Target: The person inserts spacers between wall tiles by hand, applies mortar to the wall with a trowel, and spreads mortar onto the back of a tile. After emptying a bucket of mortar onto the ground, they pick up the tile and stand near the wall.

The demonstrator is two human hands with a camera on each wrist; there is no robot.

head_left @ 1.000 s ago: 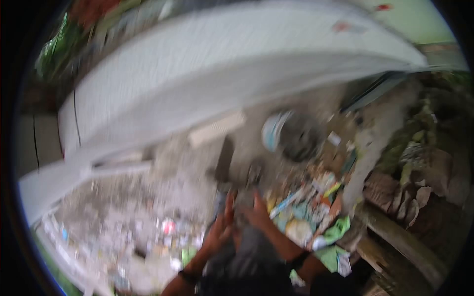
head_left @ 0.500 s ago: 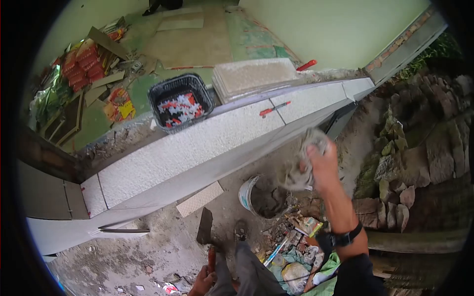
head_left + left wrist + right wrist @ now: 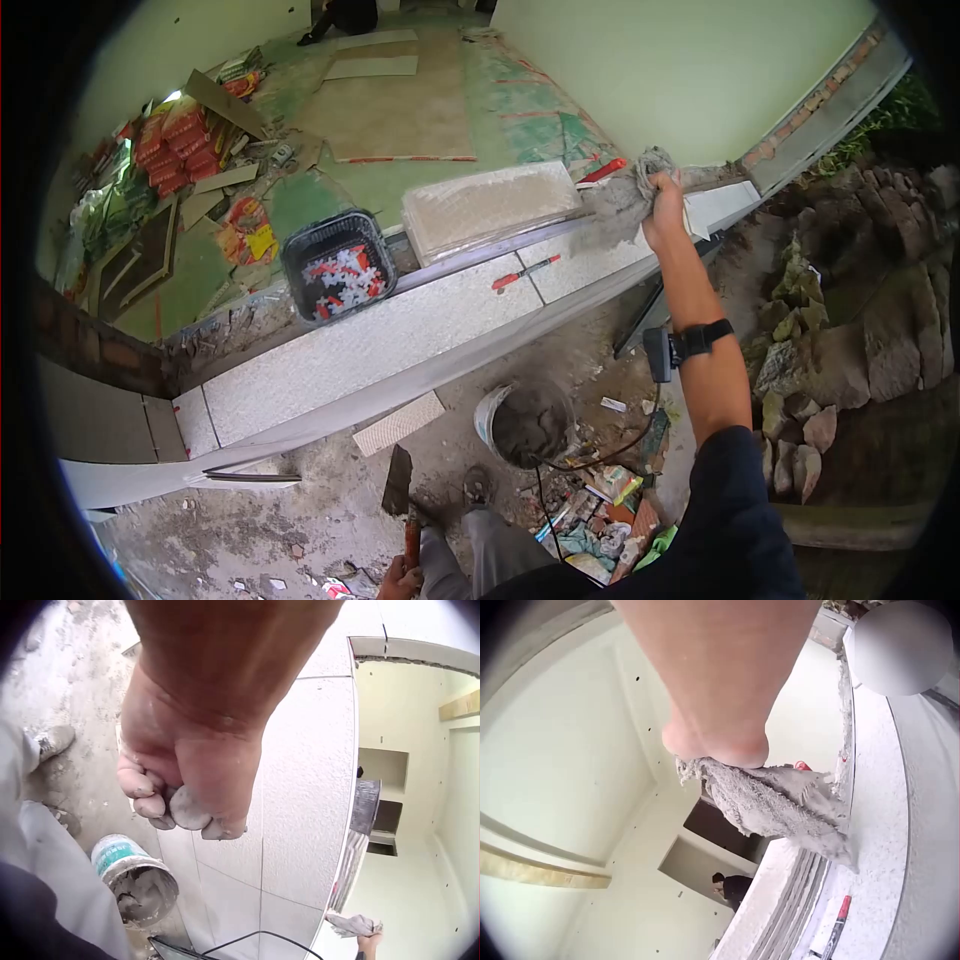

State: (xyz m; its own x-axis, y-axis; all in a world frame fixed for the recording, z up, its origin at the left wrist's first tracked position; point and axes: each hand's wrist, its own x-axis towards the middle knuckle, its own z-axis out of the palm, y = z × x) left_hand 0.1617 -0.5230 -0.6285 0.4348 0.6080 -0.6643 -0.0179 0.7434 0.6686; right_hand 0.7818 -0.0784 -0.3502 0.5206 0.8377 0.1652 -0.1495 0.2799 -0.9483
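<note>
In the head view my right hand (image 3: 668,208) grips a grey, dirty rag (image 3: 618,208), which hangs over the right part of a white tiled sill (image 3: 370,350). The right wrist view shows the bunched rag (image 3: 769,802) under the fingers, its lower end right at the sill. Low by my legs, my left hand (image 3: 402,580) holds a trowel by its wooden handle (image 3: 412,545), the dark blade (image 3: 397,482) pointing away. Curled fingers (image 3: 139,784) show in the left wrist view, with the trowel hidden there. A red and black marker (image 3: 525,272) lies on the sill.
Behind the sill are stacked tiles (image 3: 485,215), a red-handled tool (image 3: 603,170) and a black basket (image 3: 292,268) of red and white plastic pieces. Below stands a mortar bucket (image 3: 484,425), near rubbish (image 3: 605,540). Rocks (image 3: 850,300) line the right. A person (image 3: 350,14) sits inside.
Both hands were low by the legs at first. My right hand then rose with the rag past the bucket and is now farther up, over the sill. The left hand keeps the trowel low.
</note>
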